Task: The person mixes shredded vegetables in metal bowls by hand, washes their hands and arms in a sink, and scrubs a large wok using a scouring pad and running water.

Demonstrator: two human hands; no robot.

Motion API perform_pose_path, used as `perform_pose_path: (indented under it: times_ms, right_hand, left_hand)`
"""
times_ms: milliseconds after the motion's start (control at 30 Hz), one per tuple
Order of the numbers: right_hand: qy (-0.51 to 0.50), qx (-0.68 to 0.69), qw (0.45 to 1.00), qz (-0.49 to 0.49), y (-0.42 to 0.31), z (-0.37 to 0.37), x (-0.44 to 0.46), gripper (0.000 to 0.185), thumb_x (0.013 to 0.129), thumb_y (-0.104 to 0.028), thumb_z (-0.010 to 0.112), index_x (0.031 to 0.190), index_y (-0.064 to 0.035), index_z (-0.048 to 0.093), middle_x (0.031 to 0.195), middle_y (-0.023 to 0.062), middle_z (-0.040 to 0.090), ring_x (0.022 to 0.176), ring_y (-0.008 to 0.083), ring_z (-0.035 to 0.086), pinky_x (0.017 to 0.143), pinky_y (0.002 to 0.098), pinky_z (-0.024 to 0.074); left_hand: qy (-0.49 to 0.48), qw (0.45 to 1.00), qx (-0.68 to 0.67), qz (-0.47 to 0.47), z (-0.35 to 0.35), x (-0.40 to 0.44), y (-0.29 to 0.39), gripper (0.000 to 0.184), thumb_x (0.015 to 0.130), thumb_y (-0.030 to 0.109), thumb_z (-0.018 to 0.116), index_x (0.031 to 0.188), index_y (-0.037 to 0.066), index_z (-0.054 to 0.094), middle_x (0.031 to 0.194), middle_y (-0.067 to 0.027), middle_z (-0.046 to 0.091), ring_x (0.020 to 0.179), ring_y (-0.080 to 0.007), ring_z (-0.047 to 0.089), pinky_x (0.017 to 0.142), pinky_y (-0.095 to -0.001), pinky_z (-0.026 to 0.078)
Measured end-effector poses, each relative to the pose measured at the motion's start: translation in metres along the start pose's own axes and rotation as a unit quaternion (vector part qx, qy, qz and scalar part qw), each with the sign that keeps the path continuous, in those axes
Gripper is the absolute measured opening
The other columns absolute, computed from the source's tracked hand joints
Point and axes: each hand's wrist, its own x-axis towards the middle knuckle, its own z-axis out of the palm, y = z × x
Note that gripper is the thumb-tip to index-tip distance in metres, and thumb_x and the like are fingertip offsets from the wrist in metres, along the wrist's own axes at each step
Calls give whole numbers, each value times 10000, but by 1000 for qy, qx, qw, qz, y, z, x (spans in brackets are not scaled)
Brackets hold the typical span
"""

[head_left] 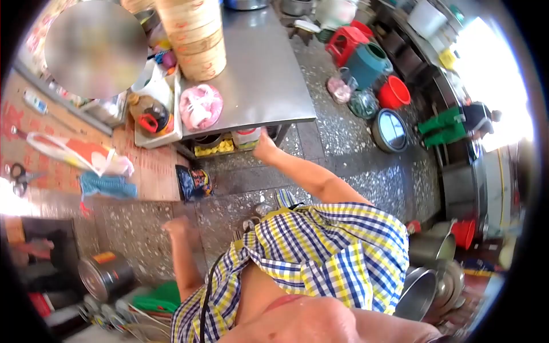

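Note:
My right hand [265, 148] reaches forward to the front edge of the steel table [260, 63]. Its fingers are partly hidden there, next to a white and red container [247, 138] on the shelf under the tabletop. Whether they touch or grip it, I cannot tell. Lower on the left, my left hand [178, 224] hangs over the floor, smeared by motion, with no object visible in it. On the tabletop stand stacked bamboo steamers [197, 40] and a pink plastic bag [201, 107] tied at the top.
A white crate [159, 137] with bottles stands at the table's left. Beside it, a wooden board [151, 171] carries a carrier bag and a blue cloth. Buckets, a red stool [346, 44] and a round tub [390, 130] sit on the right floor. A person in green trousers [443, 127] stands beyond.

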Motion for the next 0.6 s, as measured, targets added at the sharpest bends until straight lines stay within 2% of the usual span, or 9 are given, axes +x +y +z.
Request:
perform_pose_path:
  times_ms: [67,100,133,200,267,333,400,500,600]
  right_hand:
    - [-53,117,991,-27,48,51,-11,346,781,-365,540,1012,-116,607,961,74,628,914,219,584,815,358,435]
    - [-61,249,962,99,54,45,-28,346,769,-367,550,1015,-130,608,952,73,630,906,220,588,804,354,442]
    - [-64,375,899,219,62,39,-44,348,758,-369,560,1019,-144,608,942,72,632,897,221,591,794,351,448]
    - [8,153,955,255,102,51,-74,343,734,-368,573,995,-150,610,926,85,630,878,236,594,765,361,462]
    - [26,45,947,316,122,57,-95,338,727,-369,574,981,-149,612,916,86,630,872,246,594,762,362,464]
    - [-21,62,969,238,142,69,-89,309,717,-340,574,942,-131,616,896,83,632,851,263,594,752,368,468]
    - [-17,125,982,141,142,75,-79,287,710,-299,574,930,-119,615,882,83,632,840,274,594,745,373,470]
    - [-14,149,981,123,125,75,-73,266,708,-269,574,916,-108,614,872,92,631,823,281,595,733,370,471]
    - [-43,135,983,114,106,76,-65,266,709,-257,570,920,-100,609,870,103,629,822,280,594,731,364,472]
  left_hand:
    - [-64,914,400,32,25,-1,17,413,803,315,540,1135,75,487,955,-151,596,883,-252,575,768,-372,440]
    - [45,998,13,47,41,-6,32,375,793,260,529,1121,81,487,951,-161,596,907,-281,573,768,-387,438]
    - [37,999,19,6,44,0,41,390,781,288,534,1115,92,491,972,-167,586,928,-299,560,783,-403,431]
    - [12,999,30,-41,64,2,34,405,769,315,539,1110,103,495,994,-173,577,950,-316,547,799,-420,424]
    - [-144,927,342,-55,92,7,-1,426,758,337,554,1115,111,496,1002,-163,577,963,-324,536,826,-415,417]
    - [-201,935,280,-89,111,9,-31,453,741,340,567,1125,110,499,1022,-156,571,1014,-307,512,846,-389,409]
    - [-202,946,237,-91,114,-12,28,455,750,313,565,1139,88,488,1058,-151,557,1014,-308,507,842,-377,406]
    - [-187,949,251,-25,117,-16,38,436,766,275,559,1145,72,481,1074,-165,547,1005,-309,510,837,-379,406]
    - [-191,944,264,-47,111,-11,46,432,773,265,557,1153,77,476,1097,-162,535,1025,-312,497,849,-386,397]
